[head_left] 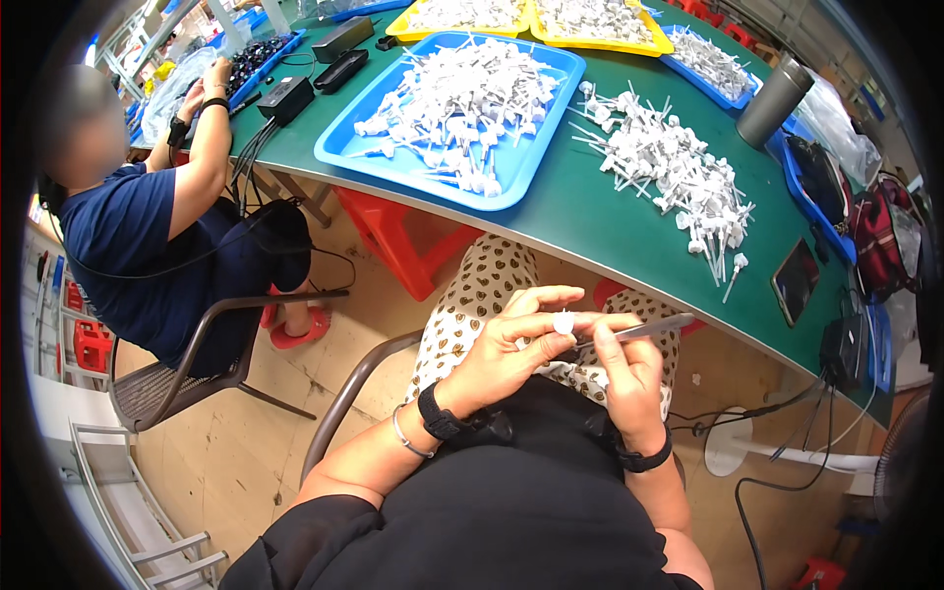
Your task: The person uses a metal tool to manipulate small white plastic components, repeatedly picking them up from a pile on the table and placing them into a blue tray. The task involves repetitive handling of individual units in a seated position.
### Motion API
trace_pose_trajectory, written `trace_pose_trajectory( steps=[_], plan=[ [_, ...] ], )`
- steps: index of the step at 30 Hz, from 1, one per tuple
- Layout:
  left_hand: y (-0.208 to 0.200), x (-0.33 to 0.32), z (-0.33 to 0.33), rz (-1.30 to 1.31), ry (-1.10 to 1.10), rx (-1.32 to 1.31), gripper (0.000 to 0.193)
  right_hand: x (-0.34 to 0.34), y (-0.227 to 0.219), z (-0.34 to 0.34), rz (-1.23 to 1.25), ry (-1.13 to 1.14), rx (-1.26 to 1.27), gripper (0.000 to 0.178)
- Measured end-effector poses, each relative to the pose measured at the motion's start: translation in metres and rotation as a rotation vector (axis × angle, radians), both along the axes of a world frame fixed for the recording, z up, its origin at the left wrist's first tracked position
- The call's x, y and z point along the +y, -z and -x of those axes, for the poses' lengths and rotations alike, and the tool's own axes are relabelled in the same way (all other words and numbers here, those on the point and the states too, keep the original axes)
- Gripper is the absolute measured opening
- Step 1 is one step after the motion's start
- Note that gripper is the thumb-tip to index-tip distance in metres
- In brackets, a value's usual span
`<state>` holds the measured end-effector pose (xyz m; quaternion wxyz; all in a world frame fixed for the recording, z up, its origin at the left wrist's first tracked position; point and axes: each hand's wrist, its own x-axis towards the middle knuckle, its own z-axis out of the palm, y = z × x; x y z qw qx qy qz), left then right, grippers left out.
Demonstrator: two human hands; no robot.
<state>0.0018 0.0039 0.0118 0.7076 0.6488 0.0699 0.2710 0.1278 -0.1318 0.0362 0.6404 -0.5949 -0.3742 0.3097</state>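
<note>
As the left hand [500, 352] pinches a small white piece [563, 323] short of the near edge of the desk [580, 211], the right hand [631, 382] grips a slim metal tool [671, 324] beside it, seemingly trimming; the next stroke calls for steadiness. Similar pieces [678, 165] lie beyond.

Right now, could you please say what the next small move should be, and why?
I'd probably line up the slim tool with the white piece: the left grip pinches the piece, the right grip holds the tool close by, and whether they touch is unclear.
</note>
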Motion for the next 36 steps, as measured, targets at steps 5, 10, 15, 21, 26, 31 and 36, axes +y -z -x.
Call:
trace_pose_trajectory(
  steps=[5, 10, 15, 21, 26, 31, 36],
  plan=[
    [0.003, -0.003, 0.001, 0.189, 0.061, 0.046, 0.026, 0.006, 0.013, 0.005, -0.002, -0.206, 0.431, 0.021],
    [-0.008, 0.004, 0.004, 0.237, 0.032, 0.106, 0.042, 0.003, 0.012, 0.0, 0.095, -0.131, 0.248, 0.016],
    [-0.01, 0.014, 0.008, 0.66, 0.21, 0.188, 0.025, 0.003, 0.01, 0.001, 0.137, -0.131, 0.037, 0.013],
    [-0.008, 0.014, 0.011, 0.772, 0.289, 0.236, 0.02, 0.004, 0.011, 0.0, 0.118, -0.08, -0.29, 0.013],
    [0.0, 0.011, 0.011, 0.834, 0.323, 0.206, 0.019, 0.008, 0.015, -0.001, 0.015, -0.047, -0.423, 0.01],
    [0.004, 0.005, 0.008, 0.915, 0.297, 0.19, 0.019, 0.011, 0.021, -0.006, -0.065, -0.015, -0.586, 0.011],
    [0.001, -0.001, 0.002, 0.707, 0.193, 0.169, 0.021, 0.006, 0.031, -0.013, 0.103, -0.121, 0.019, 0.015]
  ],
)
